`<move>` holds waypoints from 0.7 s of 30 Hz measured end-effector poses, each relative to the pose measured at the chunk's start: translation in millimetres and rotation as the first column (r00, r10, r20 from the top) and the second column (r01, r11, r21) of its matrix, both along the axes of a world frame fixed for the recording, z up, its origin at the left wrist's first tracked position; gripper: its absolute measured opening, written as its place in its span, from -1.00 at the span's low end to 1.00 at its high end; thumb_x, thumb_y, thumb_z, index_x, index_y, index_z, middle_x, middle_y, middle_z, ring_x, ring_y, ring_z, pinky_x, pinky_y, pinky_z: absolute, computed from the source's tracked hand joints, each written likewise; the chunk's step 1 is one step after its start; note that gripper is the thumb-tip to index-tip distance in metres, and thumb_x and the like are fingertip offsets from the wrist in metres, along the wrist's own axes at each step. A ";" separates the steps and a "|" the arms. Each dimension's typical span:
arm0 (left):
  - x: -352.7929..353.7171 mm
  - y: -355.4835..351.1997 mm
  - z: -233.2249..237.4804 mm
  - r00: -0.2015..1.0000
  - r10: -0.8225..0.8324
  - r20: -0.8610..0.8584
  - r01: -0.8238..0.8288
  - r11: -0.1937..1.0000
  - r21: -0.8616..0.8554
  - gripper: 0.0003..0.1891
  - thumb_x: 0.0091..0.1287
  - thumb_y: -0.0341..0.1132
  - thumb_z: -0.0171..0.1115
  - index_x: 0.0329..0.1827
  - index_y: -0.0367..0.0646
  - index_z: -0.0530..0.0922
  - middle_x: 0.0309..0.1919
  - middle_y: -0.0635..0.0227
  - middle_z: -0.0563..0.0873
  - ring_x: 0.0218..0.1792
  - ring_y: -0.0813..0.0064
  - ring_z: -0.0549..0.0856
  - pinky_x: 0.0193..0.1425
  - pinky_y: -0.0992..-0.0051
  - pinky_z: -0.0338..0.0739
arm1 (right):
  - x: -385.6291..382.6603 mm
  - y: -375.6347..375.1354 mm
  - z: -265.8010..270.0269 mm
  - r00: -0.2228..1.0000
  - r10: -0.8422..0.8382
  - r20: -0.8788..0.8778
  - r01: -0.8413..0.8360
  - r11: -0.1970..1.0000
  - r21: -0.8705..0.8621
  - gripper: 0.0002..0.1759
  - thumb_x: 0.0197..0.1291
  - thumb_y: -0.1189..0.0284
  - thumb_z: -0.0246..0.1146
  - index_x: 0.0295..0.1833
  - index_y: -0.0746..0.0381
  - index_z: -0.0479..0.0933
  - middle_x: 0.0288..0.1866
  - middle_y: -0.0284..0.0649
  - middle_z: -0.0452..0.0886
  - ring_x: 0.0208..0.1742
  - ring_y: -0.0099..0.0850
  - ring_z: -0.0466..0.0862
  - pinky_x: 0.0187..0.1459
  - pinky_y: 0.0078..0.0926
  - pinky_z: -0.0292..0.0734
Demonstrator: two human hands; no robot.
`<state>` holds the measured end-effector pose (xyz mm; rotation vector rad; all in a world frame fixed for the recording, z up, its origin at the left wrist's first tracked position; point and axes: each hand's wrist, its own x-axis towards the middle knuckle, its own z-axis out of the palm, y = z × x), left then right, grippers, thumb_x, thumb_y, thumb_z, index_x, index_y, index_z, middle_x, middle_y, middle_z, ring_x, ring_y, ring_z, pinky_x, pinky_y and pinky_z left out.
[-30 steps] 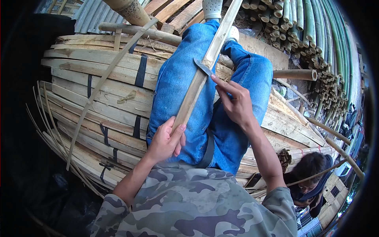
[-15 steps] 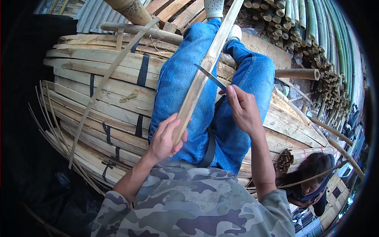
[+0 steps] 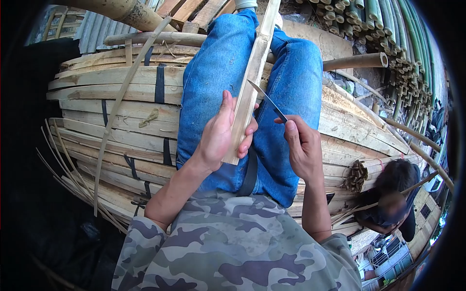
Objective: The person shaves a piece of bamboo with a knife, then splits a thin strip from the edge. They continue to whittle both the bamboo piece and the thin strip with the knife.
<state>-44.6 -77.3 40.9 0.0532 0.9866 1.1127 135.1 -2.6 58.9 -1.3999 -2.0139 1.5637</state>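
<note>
While left hand (image 3: 221, 136) clamped the slat (image 3: 257, 53) near its near end over the lap (image 3: 213, 63), right hand (image 3: 301, 145) gripped the knife (image 3: 267, 99), tip at the slat's right edge; no shaving visible yet.

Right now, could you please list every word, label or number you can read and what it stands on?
No readable text anywhere.
The bamboo strip in the left hand, the knife in the right hand, the jeans, the camouflage shirt and the strapped slats bear no writing.
The far buildings at lower right are too blurred to tell.
</note>
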 end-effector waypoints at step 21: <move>30.9 -12.6 -23.5 0.978 -0.105 -0.179 0.101 0.994 -0.030 -0.68 0.62 -0.18 -0.12 0.27 -0.15 0.34 -0.44 0.40 0.49 -0.57 0.61 0.56 -0.49 0.57 0.53 | 22.2 -3.3 -3.2 1.000 0.004 0.029 -0.006 0.996 0.087 -0.68 0.49 0.26 0.11 -0.16 0.31 0.55 -0.53 0.03 0.55 -0.46 0.00 0.62 -0.40 -0.21 0.44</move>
